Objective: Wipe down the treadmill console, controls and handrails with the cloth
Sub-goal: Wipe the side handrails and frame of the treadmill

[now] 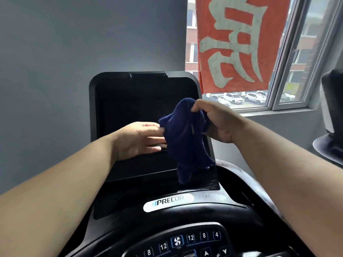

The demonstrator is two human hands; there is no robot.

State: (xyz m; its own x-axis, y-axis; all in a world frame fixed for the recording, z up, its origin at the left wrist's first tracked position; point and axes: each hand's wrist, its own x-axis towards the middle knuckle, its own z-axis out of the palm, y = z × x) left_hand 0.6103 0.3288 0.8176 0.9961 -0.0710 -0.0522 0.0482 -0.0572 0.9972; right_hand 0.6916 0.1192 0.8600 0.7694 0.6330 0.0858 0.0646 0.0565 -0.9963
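Note:
The black treadmill console point(130, 101) stands upright in front of me with a dark screen. Below it lies the control panel point(187, 242) with numbered keys and a fan button. A dark blue cloth point(183, 138) hangs in front of the screen's right side. My right hand point(213, 121) pinches its top edge, fingers closed on the fabric. My left hand point(141, 138) reaches in from the left, its fingertips touching the cloth's left edge, fingers mostly extended over the lower screen. No handrail is clearly visible.
A grey wall is behind the console. A window point(289, 93) at the right carries a red banner point(239, 41) and looks onto parked cars. Another dark machine point(332, 115) stands at the far right edge.

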